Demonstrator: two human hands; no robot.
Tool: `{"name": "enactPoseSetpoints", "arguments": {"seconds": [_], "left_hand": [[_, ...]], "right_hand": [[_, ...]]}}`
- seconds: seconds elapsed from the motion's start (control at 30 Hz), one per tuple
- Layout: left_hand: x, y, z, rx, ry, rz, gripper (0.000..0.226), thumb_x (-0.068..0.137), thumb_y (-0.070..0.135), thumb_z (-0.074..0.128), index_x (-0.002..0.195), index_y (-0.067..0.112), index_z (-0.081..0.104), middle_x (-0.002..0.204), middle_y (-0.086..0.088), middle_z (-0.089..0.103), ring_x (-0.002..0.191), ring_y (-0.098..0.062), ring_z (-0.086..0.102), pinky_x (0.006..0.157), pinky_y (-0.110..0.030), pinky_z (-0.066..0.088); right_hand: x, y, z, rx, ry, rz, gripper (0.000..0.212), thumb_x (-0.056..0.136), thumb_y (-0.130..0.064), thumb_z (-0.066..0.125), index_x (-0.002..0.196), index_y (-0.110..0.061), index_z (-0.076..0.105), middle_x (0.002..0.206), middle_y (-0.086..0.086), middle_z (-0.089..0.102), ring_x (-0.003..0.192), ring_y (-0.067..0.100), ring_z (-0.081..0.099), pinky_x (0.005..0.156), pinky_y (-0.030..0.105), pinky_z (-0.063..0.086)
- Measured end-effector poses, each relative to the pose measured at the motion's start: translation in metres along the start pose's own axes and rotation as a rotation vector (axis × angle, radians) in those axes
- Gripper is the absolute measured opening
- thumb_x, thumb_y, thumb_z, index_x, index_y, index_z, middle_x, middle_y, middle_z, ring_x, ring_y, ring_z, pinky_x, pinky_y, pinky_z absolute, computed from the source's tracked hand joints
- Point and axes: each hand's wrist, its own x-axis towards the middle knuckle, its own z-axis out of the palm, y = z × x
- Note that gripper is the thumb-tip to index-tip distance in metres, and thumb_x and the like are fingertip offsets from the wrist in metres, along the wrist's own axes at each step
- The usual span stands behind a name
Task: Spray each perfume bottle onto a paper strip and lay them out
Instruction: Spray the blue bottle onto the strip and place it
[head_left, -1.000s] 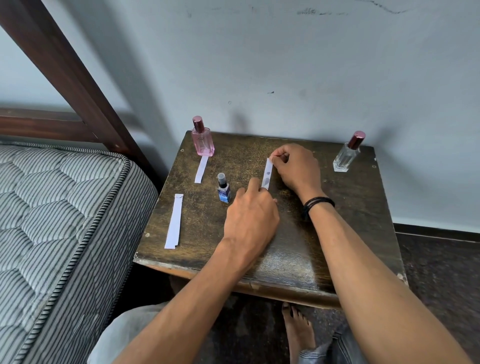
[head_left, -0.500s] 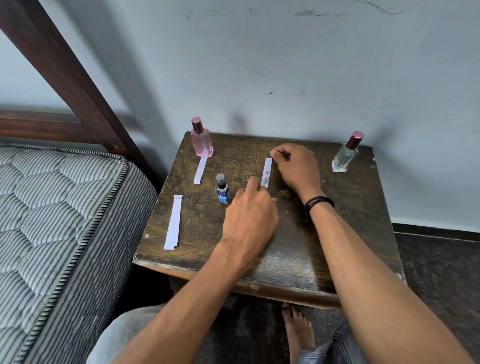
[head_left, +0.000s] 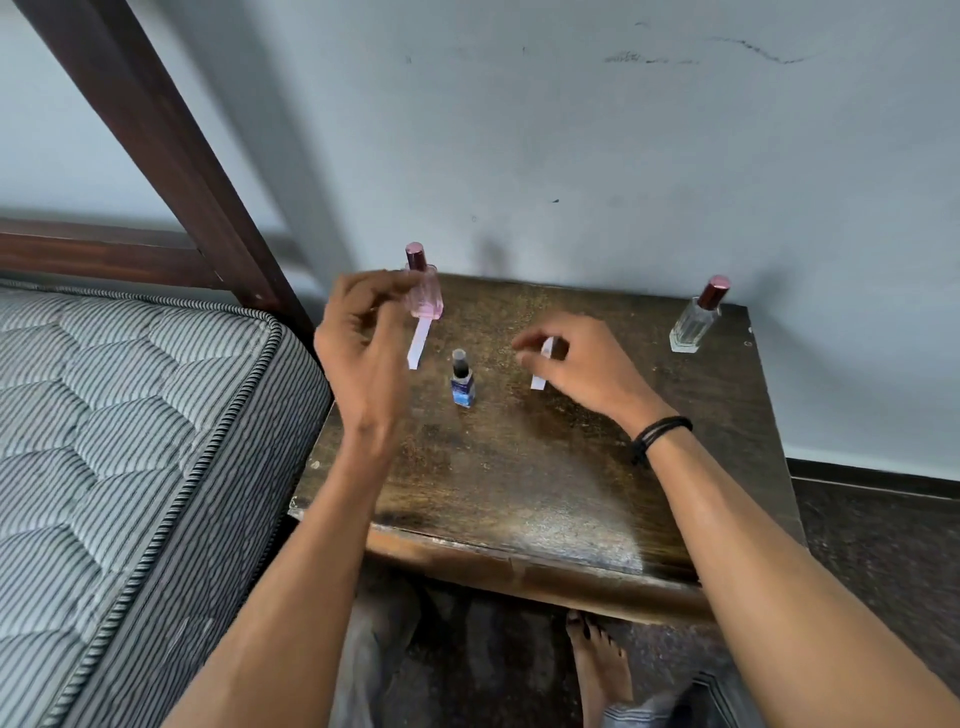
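**Hands raised over the worktop, strips and bottles set out**

The dark, worn wooden worktop carries three bottles. The small blue bottle with a black cap stands upright near its middle and serves as landmark. Behind it and to its left, the pink glass perfume bottle with a dark red cap stands near the back edge, with a white paper strip lying just in front of its base. Far to the right of the blue bottle, near the back right corner, stands the clear glass perfume bottle with a dark red cap.

The left hand is lifted left of the blue bottle, blurred, fingers loosely curled and holding nothing visible; it overlaps the pink bottle's left side in view. The right hand, with a black band at the wrist, hovers right of the blue bottle, thumb and forefinger pinched on a second white paper strip, whose lower end points toward the worktop.

A striped grey mattress lies to the left of the worktop.
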Motion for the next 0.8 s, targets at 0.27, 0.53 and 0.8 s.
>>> {"name": "enactPoseSetpoints", "arguments": {"seconds": [0.27, 0.53, 0.8], "left_hand": [[0.007, -0.025, -0.015, 0.478, -0.463, -0.377, 0.032, 0.082, 0.001, 0.067, 0.084, 0.030, 0.079, 0.086, 0.009, 0.078, 0.087, -0.008, 0.071, 0.089, -0.034, 0.058], [0.003, -0.029, -0.025, 0.422, -0.585, -0.456, 0.031, 0.079, 0.000, 0.079, 0.081, 0.030, 0.076, 0.082, 0.003, 0.078, 0.082, -0.012, 0.073, 0.088, -0.033, 0.059], [0.001, -0.039, -0.012, 0.304, -0.585, -0.483, 0.021, 0.081, 0.006, 0.081, 0.092, 0.024, 0.081, 0.087, 0.001, 0.079, 0.092, -0.021, 0.074, 0.095, -0.042, 0.058]], "right_hand": [[-0.013, -0.016, 0.029, -0.219, -0.061, -0.179, 0.048, 0.079, -0.058, 0.077, 0.115, -0.027, 0.071, 0.099, -0.020, 0.056, 0.088, -0.005, 0.042, 0.073, 0.014, 0.032], [-0.009, -0.020, 0.047, -0.147, -0.045, -0.188, 0.032, 0.089, -0.041, 0.077, 0.111, -0.018, 0.071, 0.096, -0.017, 0.057, 0.097, 0.008, 0.047, 0.077, 0.027, 0.037], [-0.009, -0.015, 0.040, -0.029, 0.019, -0.132, 0.023, 0.089, -0.032, 0.078, 0.106, -0.017, 0.073, 0.099, -0.007, 0.068, 0.089, 0.011, 0.060, 0.072, 0.020, 0.044]]}}
